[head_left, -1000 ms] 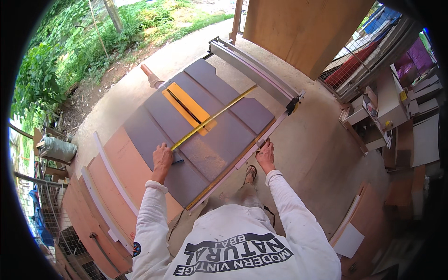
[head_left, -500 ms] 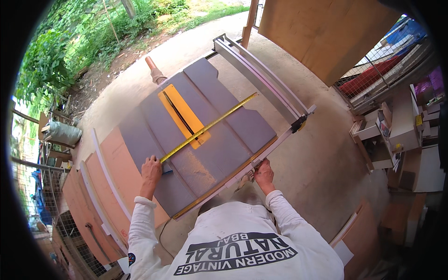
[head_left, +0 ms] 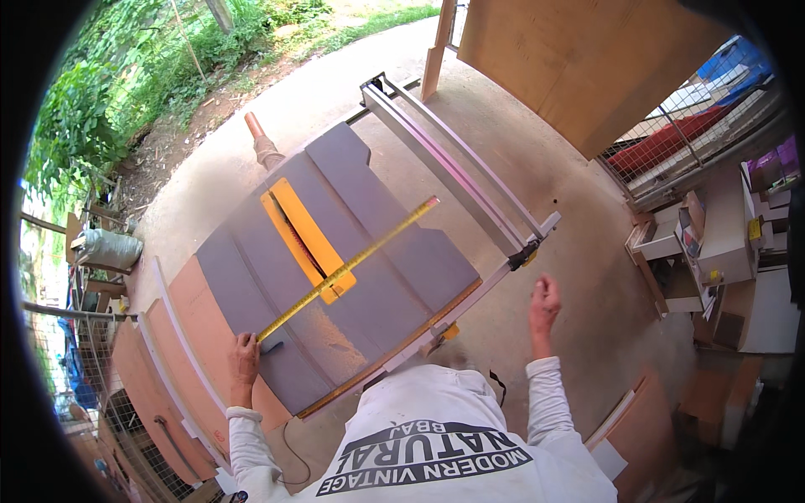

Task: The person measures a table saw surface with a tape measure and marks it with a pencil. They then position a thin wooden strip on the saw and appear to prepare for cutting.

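A yellow tape measure blade (head_left: 369, 252) lies slantwise across the grey table saw top (head_left: 377, 289), passing over the yellow throat plate (head_left: 299, 226) and its dark blade slot. My left hand (head_left: 244, 356) is closed on the tape's near-left end at the table's left edge, covering whatever case it has. A small dark blue piece (head_left: 272, 347) lies beside that hand. My right hand (head_left: 545, 306) hangs in the air right of the saw, fingers loosely bent and slightly apart, with nothing visible in them. The rip fence's black end clamp (head_left: 523, 254) is just beyond it.
The long metal rip fence (head_left: 449, 168) stands off the table's right side. Sawdust (head_left: 340, 339) lies near the front rail (head_left: 402, 358). Reddish boards (head_left: 197, 323) sit at the left. A plywood sheet (head_left: 579, 67) and stacked wooden drawers (head_left: 675, 226) are at the right.
My right hand has left the front rail and moved right, into the air near the fence's end. My left hand stays on the tape. The saw appears shifted slightly left and lower in view.
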The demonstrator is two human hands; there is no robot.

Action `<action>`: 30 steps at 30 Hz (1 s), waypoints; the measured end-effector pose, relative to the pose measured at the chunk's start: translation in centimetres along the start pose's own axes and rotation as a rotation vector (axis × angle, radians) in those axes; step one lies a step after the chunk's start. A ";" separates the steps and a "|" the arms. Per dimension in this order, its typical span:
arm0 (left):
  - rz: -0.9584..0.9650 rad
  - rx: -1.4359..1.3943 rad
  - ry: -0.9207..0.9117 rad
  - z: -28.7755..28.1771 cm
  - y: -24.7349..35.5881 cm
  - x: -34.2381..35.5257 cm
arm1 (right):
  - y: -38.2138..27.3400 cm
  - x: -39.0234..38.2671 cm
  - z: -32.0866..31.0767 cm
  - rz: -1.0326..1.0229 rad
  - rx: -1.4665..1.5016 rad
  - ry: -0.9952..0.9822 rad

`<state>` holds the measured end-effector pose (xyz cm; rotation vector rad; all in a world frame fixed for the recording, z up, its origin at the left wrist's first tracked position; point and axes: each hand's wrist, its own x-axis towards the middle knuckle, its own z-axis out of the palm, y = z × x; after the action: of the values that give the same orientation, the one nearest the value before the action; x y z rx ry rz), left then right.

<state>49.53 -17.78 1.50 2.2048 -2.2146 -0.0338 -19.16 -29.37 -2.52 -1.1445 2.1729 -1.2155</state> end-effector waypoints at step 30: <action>-0.369 -0.236 0.191 0.4 0.5 3.2 | -19.9 2.5 7.8 -0.994 -0.494 -0.394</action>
<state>49.05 -20.96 1.11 2.3340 -1.5969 -0.0801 -6.25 -41.08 10.08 -2.5948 1.6183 -0.6168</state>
